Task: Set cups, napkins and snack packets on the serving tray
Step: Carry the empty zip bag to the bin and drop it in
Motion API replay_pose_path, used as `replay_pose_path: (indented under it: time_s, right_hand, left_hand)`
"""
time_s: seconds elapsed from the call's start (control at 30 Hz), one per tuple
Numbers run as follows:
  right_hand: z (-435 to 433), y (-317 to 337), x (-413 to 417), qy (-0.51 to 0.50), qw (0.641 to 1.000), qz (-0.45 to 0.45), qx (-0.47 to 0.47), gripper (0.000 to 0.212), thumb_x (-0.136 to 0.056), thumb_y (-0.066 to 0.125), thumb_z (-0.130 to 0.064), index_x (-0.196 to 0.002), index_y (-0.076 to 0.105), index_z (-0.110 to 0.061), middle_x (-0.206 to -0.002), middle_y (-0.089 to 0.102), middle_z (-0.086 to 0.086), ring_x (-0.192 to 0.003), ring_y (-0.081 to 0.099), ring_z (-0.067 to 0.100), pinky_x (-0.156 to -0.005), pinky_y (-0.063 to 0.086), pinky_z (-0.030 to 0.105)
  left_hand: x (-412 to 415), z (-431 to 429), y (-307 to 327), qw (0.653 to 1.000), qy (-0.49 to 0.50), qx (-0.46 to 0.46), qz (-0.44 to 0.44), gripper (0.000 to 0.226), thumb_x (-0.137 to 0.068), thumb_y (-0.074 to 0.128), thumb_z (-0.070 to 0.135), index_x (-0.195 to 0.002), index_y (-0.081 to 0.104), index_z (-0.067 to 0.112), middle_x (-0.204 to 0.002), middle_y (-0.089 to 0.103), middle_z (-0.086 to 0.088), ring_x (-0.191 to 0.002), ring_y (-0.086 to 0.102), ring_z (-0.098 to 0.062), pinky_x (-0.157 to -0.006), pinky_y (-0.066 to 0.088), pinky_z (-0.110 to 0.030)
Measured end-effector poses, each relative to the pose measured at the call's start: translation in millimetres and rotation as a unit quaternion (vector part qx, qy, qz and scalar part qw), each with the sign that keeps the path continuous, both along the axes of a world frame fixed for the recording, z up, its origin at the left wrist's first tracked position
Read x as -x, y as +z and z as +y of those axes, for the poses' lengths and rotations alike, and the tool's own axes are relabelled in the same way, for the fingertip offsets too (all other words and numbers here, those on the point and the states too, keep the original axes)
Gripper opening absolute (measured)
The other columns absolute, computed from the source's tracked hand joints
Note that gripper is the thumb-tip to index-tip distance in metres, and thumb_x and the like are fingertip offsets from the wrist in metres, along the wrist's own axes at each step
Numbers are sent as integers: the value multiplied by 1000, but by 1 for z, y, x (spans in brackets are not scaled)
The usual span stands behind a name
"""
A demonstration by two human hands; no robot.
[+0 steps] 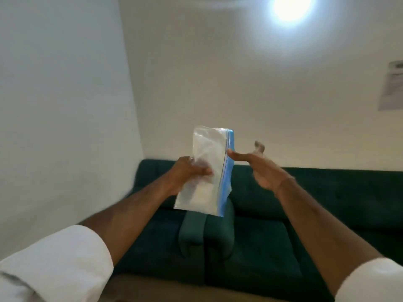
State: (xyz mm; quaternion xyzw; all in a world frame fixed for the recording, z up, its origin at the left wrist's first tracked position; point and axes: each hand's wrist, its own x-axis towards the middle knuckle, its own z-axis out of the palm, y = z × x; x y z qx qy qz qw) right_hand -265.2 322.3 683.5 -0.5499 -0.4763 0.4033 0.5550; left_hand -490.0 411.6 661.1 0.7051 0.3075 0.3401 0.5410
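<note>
A clear plastic zip bag (207,153) with a blue seal strip along its right edge is held up at chest height in front of the wall. My left hand (188,171) grips its left side, fingers closed over the plastic. Just right of the bag, my right hand (259,164) has its fingers spread, and the thumb tip touches the blue strip. What the bag holds cannot be made out. No tray, cups or napkins are in view.
A dark green sofa (305,205) runs along the wall below my hands, with two armrests (205,232) meeting at its middle. A paper sheet (392,86) hangs on the right wall. A bright ceiling lamp (290,5) glares above.
</note>
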Motion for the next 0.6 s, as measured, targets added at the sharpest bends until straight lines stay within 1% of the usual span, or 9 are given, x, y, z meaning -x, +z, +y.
replay_pose_path:
  time_s: [0.03, 0.07, 0.1, 0.17, 0.27, 0.37, 0.43, 0.5, 0.6]
  right_hand:
    - [7, -16, 14, 91, 993, 62, 34, 123, -57, 91, -50, -154, 21, -21, -157, 35, 13, -143, 34, 32, -119, 21, 54]
    - [14, -32, 32, 150, 984, 74, 57, 102, -62, 89, -45, -146, 40, -12, -145, 53, 15, -133, 50, 33, -114, 32, 55]
    - [21, -45, 54, 179, 979, 70, 72, 78, -67, 88, -36, -132, 57, -7, -131, 65, 15, -119, 63, 31, -104, 46, 51]
    - [41, -64, 94, 167, 979, 72, 90, 50, -67, 87, -17, -112, 69, -4, -113, 74, 15, -96, 74, 27, -82, 60, 42]
    - [71, -81, 149, 177, 972, 106, 115, 44, -68, 85, -1, -109, 71, -1, -104, 77, 16, -89, 76, 30, -70, 62, 40]
    - [100, -93, 201, 230, 950, 152, 148, 34, -74, 81, -1, -107, 73, -3, -103, 77, 16, -88, 76, 31, -68, 61, 40]
    - [122, -106, 246, 271, 930, 168, 182, 29, -77, 79, -7, -105, 76, -5, -104, 76, 15, -88, 76, 29, -71, 61, 41]
    - [143, -121, 293, 285, 920, 175, 205, 42, -75, 80, -8, -116, 70, -6, -112, 74, 16, -94, 73, 31, -79, 60, 46]
    - [181, -153, 382, 281, 915, 188, 219, 48, -74, 73, 3, -121, 67, -5, -119, 70, 19, -103, 69, 36, -89, 57, 52]
  left_hand:
    - [14, 1, -7, 999, -6, 34, -33, 48, -72, 88, 12, -115, 70, 1, -116, 71, -22, -106, 70, -40, -90, 57, -54]
    - [27, 2, -15, 996, -2, 63, -57, 48, -73, 87, 10, -117, 70, 1, -119, 70, -24, -107, 69, -41, -88, 57, -53]
    - [42, 3, -22, 994, 7, 85, -72, 49, -73, 87, 9, -118, 69, 0, -121, 68, -25, -108, 68, -41, -87, 57, -51]
    - [70, 7, -36, 990, 16, 111, -87, 53, -74, 86, 8, -122, 67, 0, -127, 65, -27, -113, 65, -44, -91, 55, -54]
    - [128, 20, -55, 988, 4, 122, -91, 49, -80, 79, 6, -127, 65, 8, -128, 65, -22, -117, 64, -40, -92, 55, -51]
    - [197, 38, -69, 987, -14, 127, -100, 49, -88, 66, -2, -134, 59, 14, -127, 66, -15, -119, 63, -36, -92, 54, -46]
    - [250, 52, -78, 985, 5, 142, -101, 54, -86, 68, -5, -135, 57, 15, -127, 65, -15, -120, 63, -36, -93, 54, -46]
    - [301, 67, -89, 981, 27, 163, -102, 54, -83, 69, -8, -130, 62, 17, -121, 68, -13, -114, 66, -31, -90, 57, -44]
    - [391, 104, -122, 978, 49, 181, -86, 49, -83, 63, -14, -126, 65, 10, -117, 71, -12, -109, 69, -28, -92, 58, -42]
